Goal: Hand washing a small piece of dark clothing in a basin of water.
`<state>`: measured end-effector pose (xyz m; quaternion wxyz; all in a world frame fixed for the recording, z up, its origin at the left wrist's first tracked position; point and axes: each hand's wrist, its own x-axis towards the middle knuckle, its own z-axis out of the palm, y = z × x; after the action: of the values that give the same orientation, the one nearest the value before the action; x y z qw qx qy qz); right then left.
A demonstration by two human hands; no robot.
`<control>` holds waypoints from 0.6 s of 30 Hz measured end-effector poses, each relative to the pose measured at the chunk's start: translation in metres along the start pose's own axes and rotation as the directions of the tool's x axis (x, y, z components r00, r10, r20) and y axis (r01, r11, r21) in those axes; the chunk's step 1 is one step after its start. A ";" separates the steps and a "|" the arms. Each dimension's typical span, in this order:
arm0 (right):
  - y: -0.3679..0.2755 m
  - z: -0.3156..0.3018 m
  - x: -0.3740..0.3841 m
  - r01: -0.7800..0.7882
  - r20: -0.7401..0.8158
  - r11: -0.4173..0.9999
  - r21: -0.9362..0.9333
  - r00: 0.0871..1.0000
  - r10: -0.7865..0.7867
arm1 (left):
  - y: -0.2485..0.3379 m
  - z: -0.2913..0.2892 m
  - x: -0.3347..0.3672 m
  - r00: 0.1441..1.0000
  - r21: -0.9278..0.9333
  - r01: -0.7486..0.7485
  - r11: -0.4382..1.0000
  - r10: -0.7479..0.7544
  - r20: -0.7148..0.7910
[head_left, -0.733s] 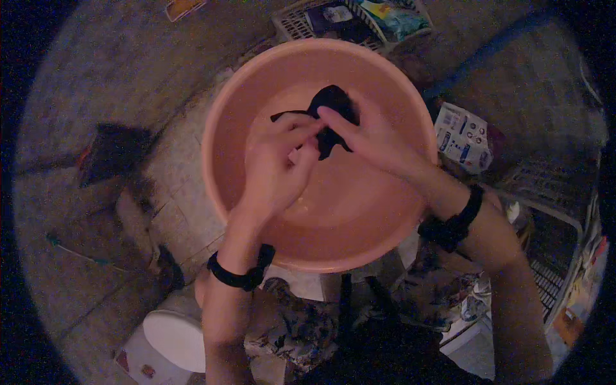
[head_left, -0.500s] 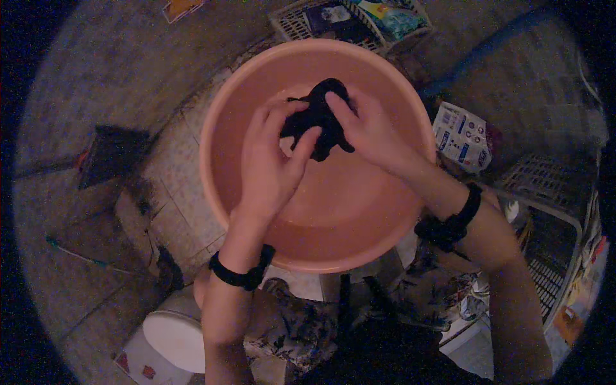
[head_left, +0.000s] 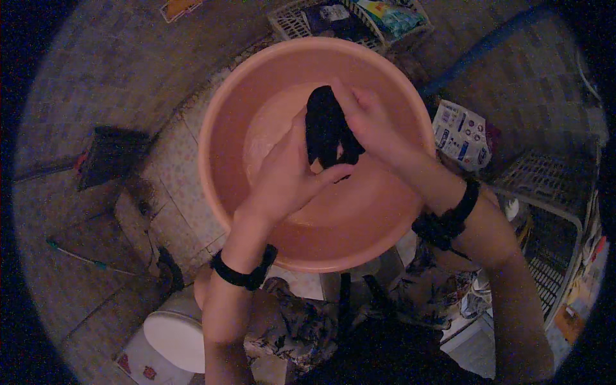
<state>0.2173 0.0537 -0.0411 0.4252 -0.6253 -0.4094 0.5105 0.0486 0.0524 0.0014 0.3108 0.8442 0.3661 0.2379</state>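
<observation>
One black cloth (head_left: 325, 122), bunched, longish, uneven lower edge, grasped between both hands (head_left: 282, 170) (head_left: 375, 128)

We cup our left hand (head_left: 282, 172), thumb (head_left: 335, 173) stretched out rightward; from its right, our right hand (head_left: 373, 128) faces it, partly curled and leaning inward.

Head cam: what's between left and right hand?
A bunched black cloth, held between the left hand and right hand. It shows in the head view, with the pink basin beneath.
</observation>
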 end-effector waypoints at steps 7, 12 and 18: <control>0.003 0.006 -0.002 0.012 -0.101 0.987 -0.160 0.995 -0.029 | -0.003 0.016 -0.003 0.976 -0.047 0.197 0.979 -0.191 0.107; -0.005 0.019 -0.006 -0.183 0.029 0.983 -0.027 0.983 0.184 | -0.009 0.011 -0.016 0.920 0.031 0.369 0.929 -0.370 0.129; -0.045 -0.007 -0.020 -0.252 0.037 0.956 -0.147 0.965 0.260 | 0.004 0.007 -0.005 0.945 0.161 0.321 0.933 -0.327 0.013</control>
<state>0.2178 0.0473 0.0086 0.2986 -0.6870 -0.3716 0.5485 0.0523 0.0439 -0.0014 0.2858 0.7987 0.5115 0.1373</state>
